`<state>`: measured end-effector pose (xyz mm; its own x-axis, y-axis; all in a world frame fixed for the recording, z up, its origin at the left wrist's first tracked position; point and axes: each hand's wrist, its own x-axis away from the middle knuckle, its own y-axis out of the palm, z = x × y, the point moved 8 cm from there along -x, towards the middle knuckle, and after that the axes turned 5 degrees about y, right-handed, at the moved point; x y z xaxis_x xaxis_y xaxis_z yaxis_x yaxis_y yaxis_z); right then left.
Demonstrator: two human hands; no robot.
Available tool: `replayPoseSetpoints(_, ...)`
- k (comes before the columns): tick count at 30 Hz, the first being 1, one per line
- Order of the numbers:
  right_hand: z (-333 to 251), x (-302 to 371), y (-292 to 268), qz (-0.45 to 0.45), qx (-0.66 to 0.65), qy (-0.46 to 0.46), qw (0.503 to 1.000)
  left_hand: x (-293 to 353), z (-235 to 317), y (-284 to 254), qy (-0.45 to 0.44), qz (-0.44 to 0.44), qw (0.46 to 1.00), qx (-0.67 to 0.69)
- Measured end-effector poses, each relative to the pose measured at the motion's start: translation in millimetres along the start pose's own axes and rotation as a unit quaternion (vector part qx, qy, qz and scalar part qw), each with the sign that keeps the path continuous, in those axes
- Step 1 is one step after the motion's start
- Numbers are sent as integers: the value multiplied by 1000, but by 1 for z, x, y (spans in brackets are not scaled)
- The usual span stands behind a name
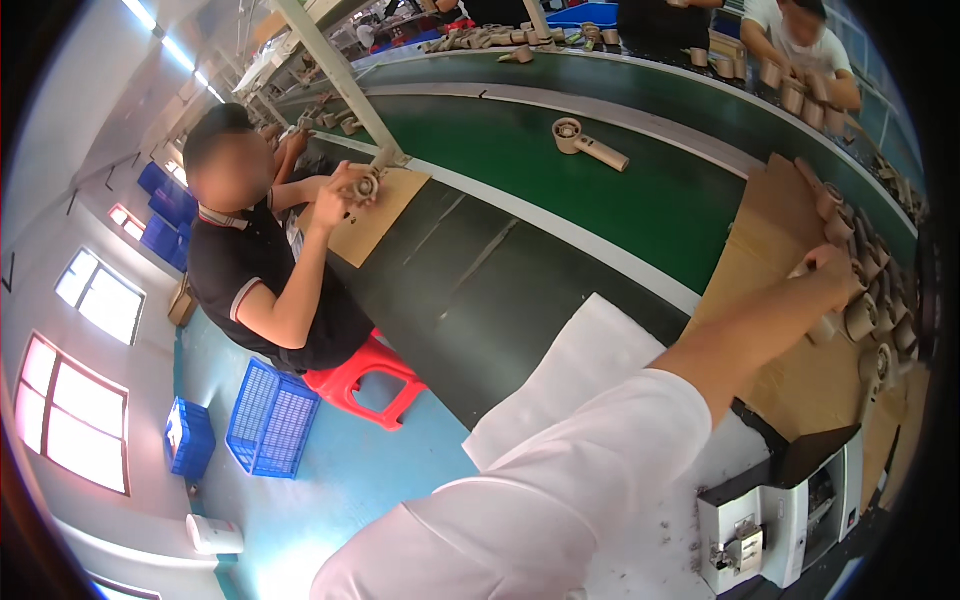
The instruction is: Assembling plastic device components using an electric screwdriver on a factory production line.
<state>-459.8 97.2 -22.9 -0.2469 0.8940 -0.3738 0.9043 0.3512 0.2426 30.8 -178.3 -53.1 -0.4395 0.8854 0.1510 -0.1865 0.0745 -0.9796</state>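
My left hand [832,278] reaches out to the right at the end of a white-sleeved arm. Its fingers are curled round a beige handheld fan [824,328], which my palm and fingers partly hide. That fan is at the near side of several beige fan bodies [868,312], lying close together in rows on a brown cardboard sheet [765,275]. My right hand is out of the picture.
A green conveyor belt [480,135] carries one handheld fan [588,145]. A co-worker [270,240] sits at the left on a red stool [370,380], holding a fan part. White cloth [570,380] covers the bench edge; a grey-white machine [780,520] stands lower right. Blue crates [270,415] are on the floor.
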Motion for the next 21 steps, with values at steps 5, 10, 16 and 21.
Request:
replayPoseSetpoints(5,-5,12,1,31,15,19,999,52,-5,14,66,84,987,118)
replayPoseSetpoints(10,0,18,0,-1,-30,44,999,115,-4,-6,252,174,946,108)
replayPoseSetpoints(16,2,22,9,22,7,55,998,186,-31,-21,270,367,844,284)
replayPoseSetpoints(21,-12,25,24,70,106,132,983,216,-49,-15,195,353,864,300)
